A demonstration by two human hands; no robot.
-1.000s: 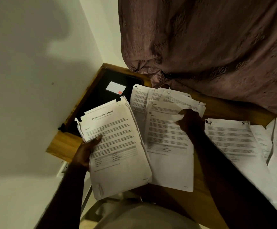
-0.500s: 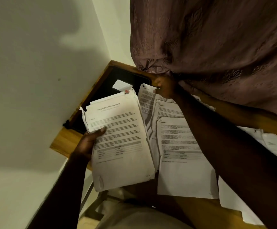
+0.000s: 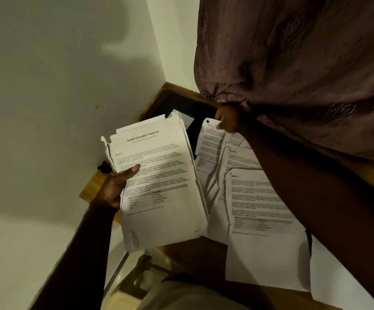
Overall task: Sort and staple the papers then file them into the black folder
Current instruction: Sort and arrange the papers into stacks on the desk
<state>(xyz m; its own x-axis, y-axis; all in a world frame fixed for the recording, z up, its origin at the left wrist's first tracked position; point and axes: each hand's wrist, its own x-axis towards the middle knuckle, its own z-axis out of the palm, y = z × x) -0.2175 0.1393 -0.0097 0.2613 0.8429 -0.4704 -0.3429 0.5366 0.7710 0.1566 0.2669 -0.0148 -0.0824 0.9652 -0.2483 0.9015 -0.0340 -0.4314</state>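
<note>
Left hand (image 3: 116,189) closed on a thick stack of papers (image 3: 159,186), thumb pressed across the top sheet titled "Sample Education Transcript", fingers hidden beneath; stack lifted off the wooden desk (image 3: 87,193), its top edges torn and curled. Right hand (image 3: 228,120) at 12 o'clock from the stack's right side, fingers pinched on the top corner of a loose sheet (image 3: 208,139) marked with a black star. More printed sheets (image 3: 262,231) lie overlapped on the desk at 3 to 4 o'clock of the stack. Black folder (image 3: 181,106) lies flat at the desk's far corner, 12 o'clock, partly covered by the stack. Brown patterned curtain (image 3: 293,63) hangs over the desk's far edge.
</note>
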